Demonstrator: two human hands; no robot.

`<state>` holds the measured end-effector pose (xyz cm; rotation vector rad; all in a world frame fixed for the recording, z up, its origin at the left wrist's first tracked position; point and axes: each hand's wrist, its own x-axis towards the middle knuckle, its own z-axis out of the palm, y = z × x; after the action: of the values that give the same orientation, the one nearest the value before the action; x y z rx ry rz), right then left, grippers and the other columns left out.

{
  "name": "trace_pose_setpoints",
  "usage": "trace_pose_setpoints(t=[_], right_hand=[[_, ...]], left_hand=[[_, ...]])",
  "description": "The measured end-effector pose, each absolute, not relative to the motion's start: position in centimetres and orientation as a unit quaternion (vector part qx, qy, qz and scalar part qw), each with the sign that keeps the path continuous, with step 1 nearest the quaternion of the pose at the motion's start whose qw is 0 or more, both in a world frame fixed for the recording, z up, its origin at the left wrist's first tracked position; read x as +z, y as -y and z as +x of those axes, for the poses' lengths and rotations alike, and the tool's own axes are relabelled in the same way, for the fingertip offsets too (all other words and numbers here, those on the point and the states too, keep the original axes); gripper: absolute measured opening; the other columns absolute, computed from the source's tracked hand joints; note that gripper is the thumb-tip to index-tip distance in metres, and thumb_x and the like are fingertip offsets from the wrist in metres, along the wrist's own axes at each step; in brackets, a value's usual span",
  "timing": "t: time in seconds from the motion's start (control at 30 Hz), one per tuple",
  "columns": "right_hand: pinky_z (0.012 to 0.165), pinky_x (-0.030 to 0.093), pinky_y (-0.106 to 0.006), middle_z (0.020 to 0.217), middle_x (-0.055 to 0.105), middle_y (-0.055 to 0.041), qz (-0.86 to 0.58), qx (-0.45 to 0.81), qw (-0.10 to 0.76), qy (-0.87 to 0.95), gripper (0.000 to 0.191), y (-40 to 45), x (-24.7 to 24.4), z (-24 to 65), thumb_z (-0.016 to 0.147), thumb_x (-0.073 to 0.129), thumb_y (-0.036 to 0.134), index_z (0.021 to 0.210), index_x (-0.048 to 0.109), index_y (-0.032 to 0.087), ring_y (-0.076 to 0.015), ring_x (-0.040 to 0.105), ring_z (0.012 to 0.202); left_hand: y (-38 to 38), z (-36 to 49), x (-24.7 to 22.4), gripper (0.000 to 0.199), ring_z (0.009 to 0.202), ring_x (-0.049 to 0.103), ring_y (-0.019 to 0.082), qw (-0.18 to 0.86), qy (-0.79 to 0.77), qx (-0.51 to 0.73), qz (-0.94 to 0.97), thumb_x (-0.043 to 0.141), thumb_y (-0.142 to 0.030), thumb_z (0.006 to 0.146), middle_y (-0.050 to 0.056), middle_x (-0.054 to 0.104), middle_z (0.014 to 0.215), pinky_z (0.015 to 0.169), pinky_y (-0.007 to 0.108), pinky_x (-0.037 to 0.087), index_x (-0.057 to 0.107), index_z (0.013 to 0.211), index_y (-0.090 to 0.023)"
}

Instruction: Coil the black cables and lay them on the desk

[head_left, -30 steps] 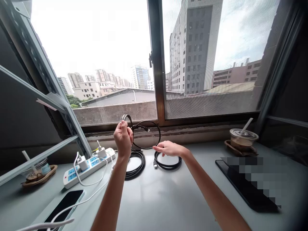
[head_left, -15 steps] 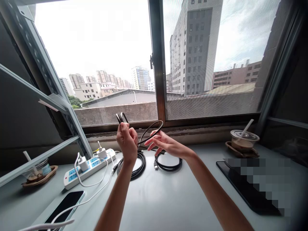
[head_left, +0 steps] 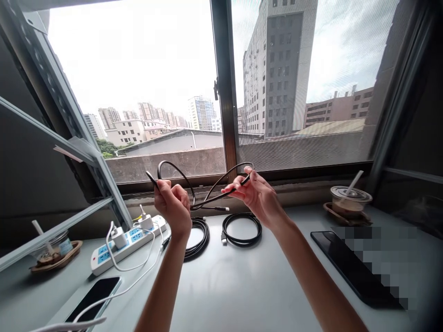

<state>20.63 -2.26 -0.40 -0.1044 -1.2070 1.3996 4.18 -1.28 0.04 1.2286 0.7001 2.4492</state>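
Window: a wide sliding pane set in dark metal framing fills twelve o'clock, apparently lighting the work from behind.
Worktop: a smooth pale-grey surface spreads around six, its bare middle leaving elbow room for both arms.
Slab: a flat, black, glossy rectangle lies at four, probably set aside from the cables.
Power strip: a long white plastic block with blue sockets sits at eight, carrying white chargers; likely parked at the side so their cords can reach across.
Left hand: at eight of centre, this hand is curled tight with the thumb on top, seemingly to bunch the loops.
Right hand: at four of centre, this hand pinches one strand between thumb and fingertip, other fingers loose, perhaps to guide its bend.
Held cable: a slim black rubbery cable hangs mid-air between the hands, above the worktop, its loops off the surface.
Coils: two round black cable coils, one at seven, one at five, lie flat and apart, presumably to stay untangled.
Plug: a small silver-tipped end rests beside the five o'clock coil.
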Motion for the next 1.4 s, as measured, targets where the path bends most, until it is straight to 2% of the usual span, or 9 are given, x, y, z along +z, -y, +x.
trace_pose_setpoints(t=[0.1,0.2,0.27,0.4,0.57,0.83,1.07,1.2,1.4], right_hand=[[0.070,0.054,-0.033,0.054,0.044,0.0079,-0.051,0.604,0.610,0.510,0.009,2.2,0.1,21.8,0.093,0.043,0.033,0.091,0.046,0.024,-0.0115,0.056,0.054],[0.051,0.047,-0.022,0.053,0.040,0.0078,-0.090,0.589,0.617,0.514,0.021,2.5,0.6,23.2,0.095,0.038,0.033,0.104,0.054,0.022,-0.0068,0.038,0.039],[0.042,0.037,-0.018,0.055,0.039,0.0076,-0.111,0.578,0.618,0.522,0.028,2.8,1.0,24.2,0.096,0.035,0.033,0.110,0.057,0.021,-0.0044,0.028,0.036],[0.036,0.024,-0.017,0.055,0.037,0.0078,-0.139,0.563,0.611,0.540,0.032,3.4,1.7,25.8,0.096,0.036,0.034,0.113,0.060,0.021,-0.0024,0.020,0.034],[0.033,0.014,-0.020,0.054,0.031,0.0086,-0.157,0.554,0.597,0.559,0.033,3.7,2.0,27.2,0.093,0.041,0.039,0.114,0.061,0.022,-0.0019,0.009,0.033],[0.029,0.011,-0.020,0.052,0.026,0.0089,-0.195,0.518,0.595,0.582,0.034,4.2,2.1,29.0,0.088,0.049,0.043,0.113,0.064,0.025,-0.0011,0.007,0.031],[0.023,0.004,-0.018,0.046,0.015,0.0116,-0.226,0.500,0.574,0.607,0.045,5.1,1.8,32.0,0.091,0.038,0.052,0.121,0.060,0.027,-0.0007,0.001,0.023],[0.022,0.004,-0.018,0.045,0.014,0.0117,-0.211,0.476,0.600,0.607,0.043,6.4,2.0,31.6,0.089,0.044,0.046,0.127,0.055,0.028,-0.0014,0.001,0.023],[0.020,0.008,-0.018,0.048,0.025,0.0101,-0.162,0.487,0.615,0.598,0.047,7.8,2.7,29.3,0.089,0.045,0.049,0.135,0.045,0.034,-0.0016,0.007,0.022]], left_hand=[[1.2,3.6,0.2,0.046,0.024,0.018,0.004,0.148,-0.235,0.865,0.417,0.053,-0.061,0.080,-0.011,0.028,0.034,0.025,0.018,0.009,0.032,0.066,-0.022],[1.2,3.2,0.5,0.049,0.024,0.017,0.003,0.134,-0.231,0.875,0.405,0.054,-0.065,0.076,-0.010,0.027,0.034,0.026,0.019,0.008,0.033,0.065,-0.022],[1.2,2.9,0.7,0.050,0.024,0.017,0.004,0.121,-0.229,0.879,0.400,0.056,-0.066,0.075,-0.011,0.026,0.033,0.025,0.020,0.009,0.033,0.065,-0.022],[1.5,2.8,1.0,0.050,0.025,0.016,0.005,0.104,-0.220,0.887,0.394,0.058,-0.066,0.072,-0.012,0.026,0.032,0.024,0.020,0.009,0.035,0.065,-0.022],[2.4,3.6,1.1,0.041,0.026,0.015,0.004,0.092,-0.205,0.886,0.405,0.052,-0.055,0.083,-0.012,0.027,0.034,0.025,0.019,0.010,0.036,0.065,-0.021],[2.2,3.6,1.0,0.040,0.025,0.014,0.004,0.050,-0.206,0.887,0.411,0.046,-0.040,0.091,-0.011,0.023,0.036,0.025,0.021,0.011,0.031,0.059,-0.021],[1.9,1.7,1.5,0.040,0.024,0.014,0.005,0.068,-0.214,0.903,0.366,0.048,-0.043,0.089,-0.012,0.022,0.033,0.025,0.022,0.010,0.031,0.059,-0.022],[2.4,1.2,1.9,0.034,0.023,0.016,0.005,0.114,-0.214,0.889,0.389,0.050,-0.043,0.087,-0.012,0.025,0.032,0.025,0.022,0.010,0.039,0.062,-0.021],[2.7,1.7,1.7,0.045,0.022,0.038,0.011,0.126,-0.324,0.812,0.468,0.044,-0.054,0.086,-0.007,0.038,0.029,0.028,0.021,0.031,0.049,0.059,-0.018]])
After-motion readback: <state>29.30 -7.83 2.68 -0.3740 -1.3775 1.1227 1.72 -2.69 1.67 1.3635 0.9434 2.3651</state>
